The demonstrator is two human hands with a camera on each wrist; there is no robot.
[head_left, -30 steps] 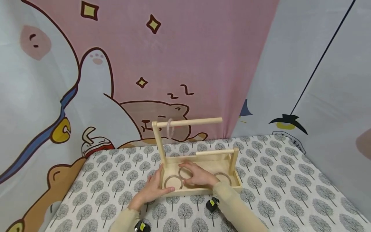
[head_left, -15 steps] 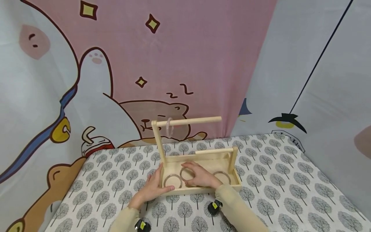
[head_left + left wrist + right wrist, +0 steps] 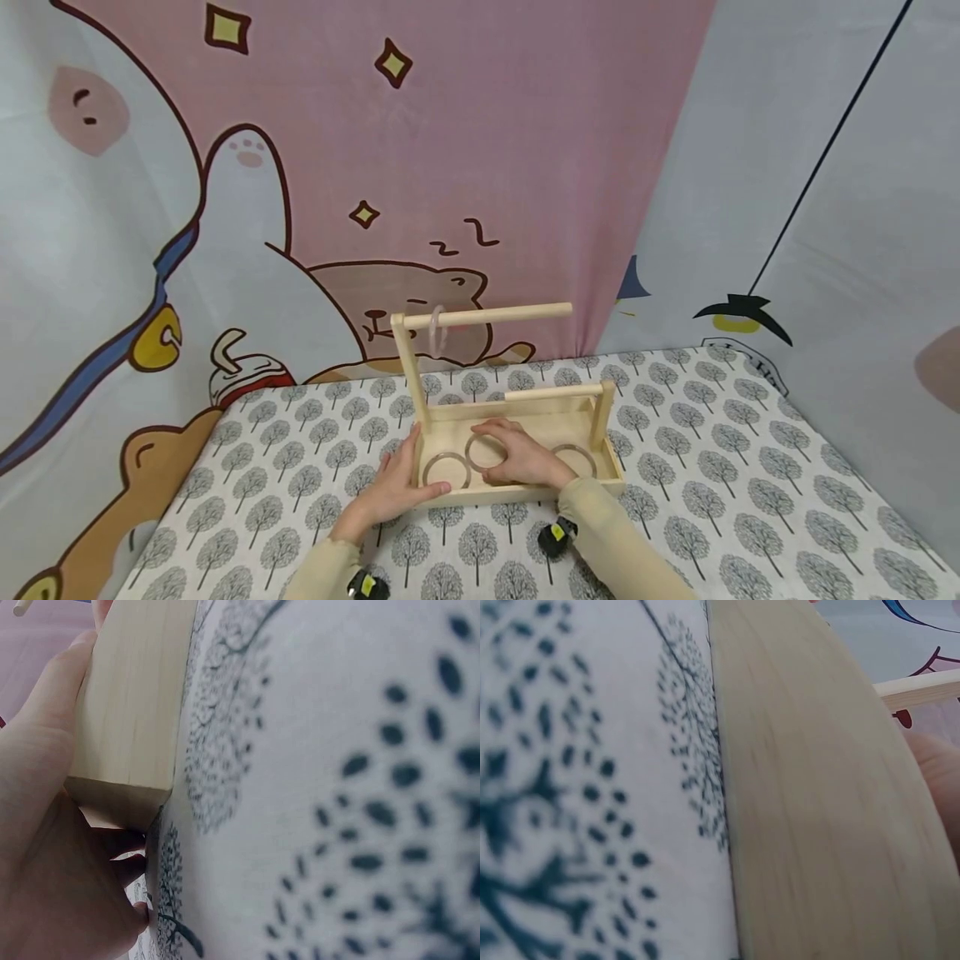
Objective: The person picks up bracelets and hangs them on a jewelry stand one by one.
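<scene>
A pale wooden stand (image 3: 517,495) with a shallow tray base sits on the cloth. My left hand (image 3: 392,490) grips the tray's left front corner, thumb over the front edge and fingers along the left side. Inside the tray my right hand (image 3: 525,458) holds a thin, translucent pinkish bangle (image 3: 468,452) between its thumb and fingers. To the left of it lies another bangle (image 3: 427,471), and a third bangle (image 3: 573,447) lies at the right, partly behind the right wrist. The tray's wooden wall (image 3: 810,787) hides most of the right hand in the right wrist view.
One more bangle (image 3: 432,333) hangs on the stand's tall upper bar (image 3: 510,315). A shorter, lower bar (image 3: 555,392) juts leftward from the right post (image 3: 602,421). Tree-print cloth (image 3: 697,508) spreads around the stand, with a cartoon curtain (image 3: 525,167) behind.
Over the last second my right hand has shifted slightly right inside the tray, the bangle moving with it. The left hand has kept its place on the tray's corner.
</scene>
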